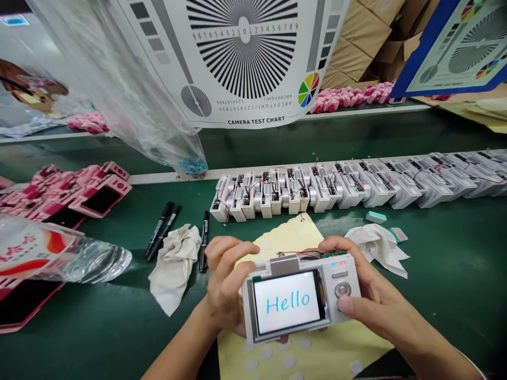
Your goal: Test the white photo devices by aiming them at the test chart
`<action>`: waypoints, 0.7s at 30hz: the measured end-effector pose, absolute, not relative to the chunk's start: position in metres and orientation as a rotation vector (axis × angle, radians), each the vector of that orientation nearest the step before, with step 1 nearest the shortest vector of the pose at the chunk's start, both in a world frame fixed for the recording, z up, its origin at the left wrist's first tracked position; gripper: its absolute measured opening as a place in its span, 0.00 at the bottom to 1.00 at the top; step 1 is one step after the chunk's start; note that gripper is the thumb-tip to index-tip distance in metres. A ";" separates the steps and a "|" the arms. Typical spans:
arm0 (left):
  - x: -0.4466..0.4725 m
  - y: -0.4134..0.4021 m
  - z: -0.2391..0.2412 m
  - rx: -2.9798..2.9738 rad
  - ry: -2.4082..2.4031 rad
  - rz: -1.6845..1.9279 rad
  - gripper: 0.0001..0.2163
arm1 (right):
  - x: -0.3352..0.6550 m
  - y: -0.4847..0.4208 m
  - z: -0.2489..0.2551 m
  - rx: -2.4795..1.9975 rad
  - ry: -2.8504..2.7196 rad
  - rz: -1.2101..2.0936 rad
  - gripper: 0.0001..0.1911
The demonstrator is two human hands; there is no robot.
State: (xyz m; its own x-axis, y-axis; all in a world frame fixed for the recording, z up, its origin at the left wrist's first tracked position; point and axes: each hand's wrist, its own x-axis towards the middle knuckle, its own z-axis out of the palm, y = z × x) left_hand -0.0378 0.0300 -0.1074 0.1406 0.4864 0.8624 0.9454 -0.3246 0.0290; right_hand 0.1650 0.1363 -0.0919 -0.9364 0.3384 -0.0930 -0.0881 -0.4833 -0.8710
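Camera: a white digital camera body sits in both hands, its back toward the person, held above a sheet of pale yellow paper.
Screen: the colour screen is lit white and shows "Hello" in cyan letters.
Top edge: thin red and dark wires run along an exposed circuit board, where small lights glow.
Left hand: the left hand is closed around the camera's left end, fingers curled over its top edge.
Right hand: the right hand grips the right end, with the thumb resting on the control buttons beside a round dial.
Paper: the yellow sheet lies on the bench under the hands, dotted with pale round stickers.
Row: a line of open white camera housings with exposed wiring stands just beyond the paper, running off to the right.
Bench left: two black markers and a third marker lie beside a crumpled white cloth; pink camera shells are stacked further left, by a clear plastic bag.
Bench right: a second crumpled cloth lies near a small teal block.
Backdrop: a printed camera test chart hangs above the green workbench, with pink parts along a shelf and cardboard behind.
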 end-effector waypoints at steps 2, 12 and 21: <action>-0.039 0.032 -0.109 -1.954 -1.421 -1.139 0.26 | 0.162 0.138 -0.096 -0.347 -1.407 2.507 0.24; -0.038 0.036 -0.117 -2.023 -1.524 -1.191 0.26 | 0.149 0.143 -0.102 -0.221 -1.269 2.580 0.24; -0.043 0.038 -0.127 -2.019 -1.607 -1.131 0.33 | 0.145 0.153 -0.111 -0.280 -1.409 2.417 0.27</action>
